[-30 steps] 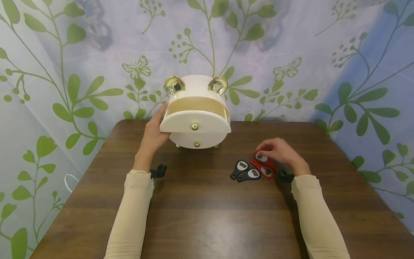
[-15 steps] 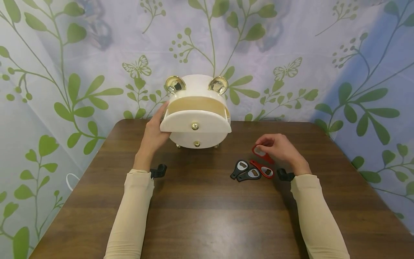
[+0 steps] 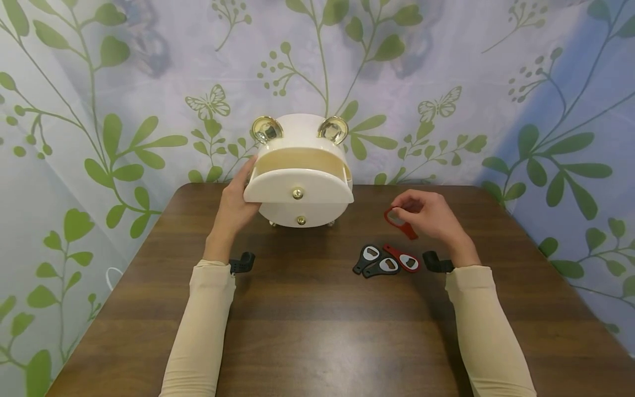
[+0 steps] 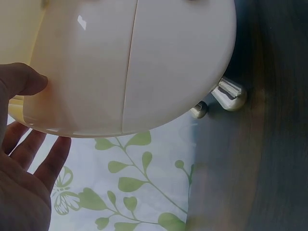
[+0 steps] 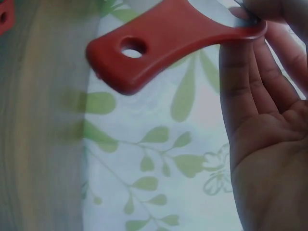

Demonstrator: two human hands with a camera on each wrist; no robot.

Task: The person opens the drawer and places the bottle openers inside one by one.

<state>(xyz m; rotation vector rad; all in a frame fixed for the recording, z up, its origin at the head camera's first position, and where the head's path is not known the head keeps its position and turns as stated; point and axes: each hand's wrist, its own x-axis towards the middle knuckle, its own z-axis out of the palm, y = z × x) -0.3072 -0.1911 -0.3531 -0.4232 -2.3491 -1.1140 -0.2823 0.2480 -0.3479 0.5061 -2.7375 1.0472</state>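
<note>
A white alarm-clock-shaped drawer box stands at the back of the table, its upper drawer pulled out. My left hand grips the box's left side; in the left wrist view the thumb lies against the white surface, with the fingers round the edge. To the right, my right hand pinches a red bottle opener by its wide end, raised above the table, its holed handle pointing away from the fingers. Below it lie another red bottle opener and two black bottle openers.
The brown wooden table reaches back to a leaf-patterned curtain. Two gold bell-like cups top the box, and small metal feet carry it. A white cable hangs beyond the left table edge.
My right hand has lifted one red bottle opener off the other and moved it up and slightly back. The left hand and the drawer box stay put.
</note>
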